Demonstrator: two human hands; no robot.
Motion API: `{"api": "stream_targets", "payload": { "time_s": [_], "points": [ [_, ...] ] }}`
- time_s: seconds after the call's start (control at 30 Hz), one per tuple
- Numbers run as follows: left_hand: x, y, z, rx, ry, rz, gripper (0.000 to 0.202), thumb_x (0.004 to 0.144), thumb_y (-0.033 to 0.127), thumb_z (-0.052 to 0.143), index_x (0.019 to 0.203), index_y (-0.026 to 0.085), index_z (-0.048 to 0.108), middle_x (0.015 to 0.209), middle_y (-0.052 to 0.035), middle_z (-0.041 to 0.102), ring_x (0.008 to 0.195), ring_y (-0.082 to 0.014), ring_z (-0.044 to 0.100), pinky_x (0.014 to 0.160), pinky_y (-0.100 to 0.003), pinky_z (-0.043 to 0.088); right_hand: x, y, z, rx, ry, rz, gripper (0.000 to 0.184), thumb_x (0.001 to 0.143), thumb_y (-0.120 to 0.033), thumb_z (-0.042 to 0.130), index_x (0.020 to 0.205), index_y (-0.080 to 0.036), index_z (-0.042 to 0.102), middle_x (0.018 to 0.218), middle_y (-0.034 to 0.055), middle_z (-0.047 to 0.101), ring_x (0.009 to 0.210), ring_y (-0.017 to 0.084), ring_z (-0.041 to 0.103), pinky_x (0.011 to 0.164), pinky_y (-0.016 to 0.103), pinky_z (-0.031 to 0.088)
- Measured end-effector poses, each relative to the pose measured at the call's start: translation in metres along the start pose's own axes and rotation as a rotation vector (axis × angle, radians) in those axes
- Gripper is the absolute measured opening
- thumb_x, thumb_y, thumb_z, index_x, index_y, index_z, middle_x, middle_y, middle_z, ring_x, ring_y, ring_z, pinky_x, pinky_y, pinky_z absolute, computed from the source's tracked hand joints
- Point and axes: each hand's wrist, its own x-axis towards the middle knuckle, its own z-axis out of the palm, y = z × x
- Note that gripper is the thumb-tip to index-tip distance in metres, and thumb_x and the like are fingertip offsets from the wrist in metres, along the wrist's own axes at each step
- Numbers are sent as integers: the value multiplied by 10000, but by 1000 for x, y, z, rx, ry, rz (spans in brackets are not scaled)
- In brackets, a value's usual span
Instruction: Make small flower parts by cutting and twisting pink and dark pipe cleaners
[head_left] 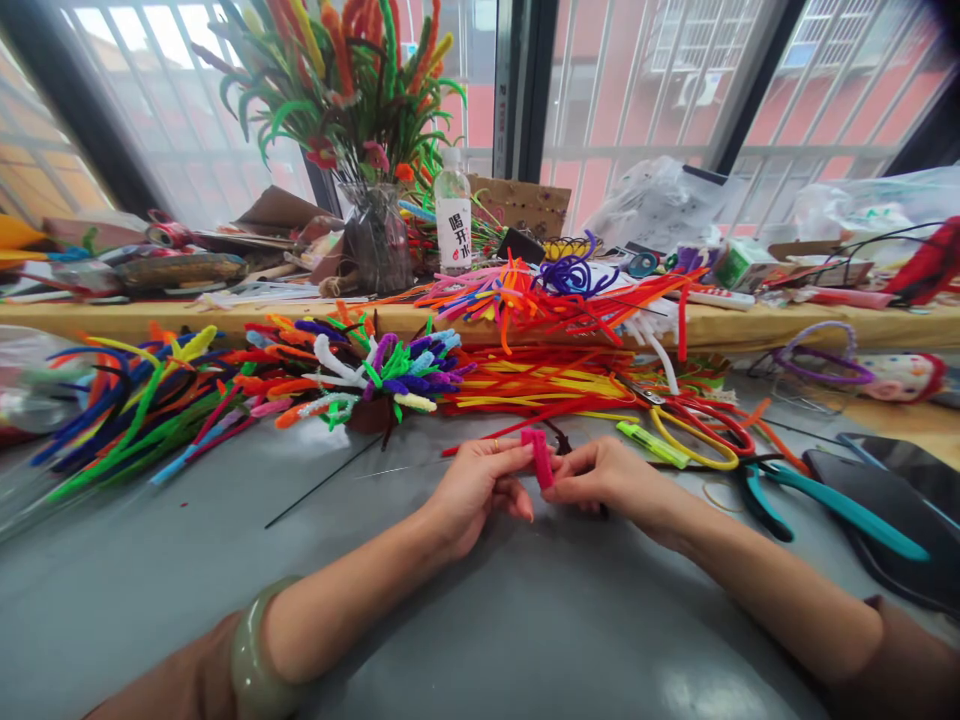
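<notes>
Grey and smooth, the tabletop [480, 620] runs from the near edge up to a yellow ledge [787, 325] under barred windows, and most of its far half is buried in craft clutter.

Both hands meet over the middle of the tabletop, a little toward the far side. The left hand [476, 490] and the right hand [611, 480] pinch a short pink pipe-cleaner piece [540, 457] between them — it stands roughly upright, gripped from either side by thumb and fingers closed on it, held just above the surface. A pale green bangle [255, 660] sits on the left wrist near the near edge.

Beyond the hands lies a spread of red and yellow pipe cleaners [540, 385]. Toward the far left corner a heap of green, blue and orange pipe cleaners [127, 410] fans out, and next to it sits a multicoloured tufted bundle [375, 375]. A thin dark wire [322, 485] lies slantwise left of the hands.

To the right, near the right edge, teal-handled pliers [825, 500] lie beside a dark tablet [892, 510], with yellow-handled scissors [694, 440] and a small green clip [651, 443] between them and the hands.

On the ledge stand a glass vase of pipe-cleaner flowers [375, 235] and a water bottle [453, 215] — more tangled stems [555, 285] are piled to their right.
</notes>
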Motion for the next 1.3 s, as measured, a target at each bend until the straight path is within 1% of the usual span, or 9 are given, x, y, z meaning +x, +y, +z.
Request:
{"api": "stream_targets", "payload": {
  "time_s": [0.13, 0.27, 0.4, 0.57, 0.67, 0.77, 0.93, 1.07, 1.3],
  "points": [
    [-1, -1, 0, -13, 18, -6, 221, 758, 241, 552, 911, 123, 659, 876, -103, 674, 380, -47, 535, 387, -146, 377, 0, -1, -2, -18, -57, -4, 206, 586, -324, 667, 538, -131, 613, 446, -38, 427, 425, 57, 325, 416, 211, 219],
    [0, -1, -3, -40, 42, 11, 202, 762, 251, 557, 889, 124, 649, 903, -97, 666, 370, -28, 514, 389, -140, 376, -1, -1, 1, -28, -111, -144, 192, 643, -299, 633, 559, -129, 601, 493, -39, 442, 457, 55, 334, 433, 203, 228],
    [2, -2, -6, -59, 85, 29, 189, 762, 253, 562, 855, 111, 646, 938, -106, 656, 351, -9, 475, 364, -135, 343, -3, 1, 4, -147, -111, -388, 162, 725, -285, 579, 668, -138, 616, 584, -11, 529, 520, 79, 433, 477, 200, 315],
    [3, -2, -7, -59, 105, 29, 173, 758, 228, 561, 829, 102, 656, 895, -104, 666, 328, 1, 431, 338, -141, 296, -7, 5, 5, -515, -8, -870, 107, 777, -187, 542, 754, -146, 638, 700, 39, 601, 656, 111, 524, 597, 213, 390],
    [4, -1, -8, -68, 120, 22, 169, 753, 228, 567, 811, 97, 658, 868, -104, 671, 314, 13, 399, 330, -136, 257, -9, 6, 5, -637, 27, -996, 140, 807, -181, 502, 814, -159, 640, 721, 48, 602, 674, 117, 521, 615, 220, 393],
    [4, 0, -8, -78, 135, 59, 176, 754, 237, 569, 784, 87, 655, 836, -107, 676, 303, 22, 370, 334, -132, 236, -8, 7, 6, -599, 39, -921, 135, 799, -171, 503, 792, -156, 637, 721, 44, 601, 661, 113, 522, 604, 213, 388],
    [2, 2, -4, -81, 169, 104, 157, 735, 225, 585, 760, 91, 662, 780, -93, 683, 291, 19, 367, 348, -139, 253, -4, 3, 6, -332, -7, -463, 199, 744, -279, 560, 604, -139, 579, 548, -17, 496, 520, 77, 422, 495, 199, 316],
    [0, 1, 0, -52, 121, 136, 162, 735, 213, 571, 782, 99, 675, 738, -85, 683, 305, -10, 425, 363, -147, 303, -2, -2, 4, -84, -61, -161, 236, 677, -336, 598, 567, -131, 562, 471, -36, 439, 436, 57, 346, 419, 200, 236],
    [0, 2, 0, 48, -16, 36, 242, 753, 243, 543, 926, 120, 661, 581, -54, 650, 415, -76, 554, 430, -148, 384, 2, 1, 0, -77, -52, -65, 221, 641, -327, 597, 598, -110, 615, 451, -30, 444, 407, 54, 348, 407, 202, 238]
  ]
}}
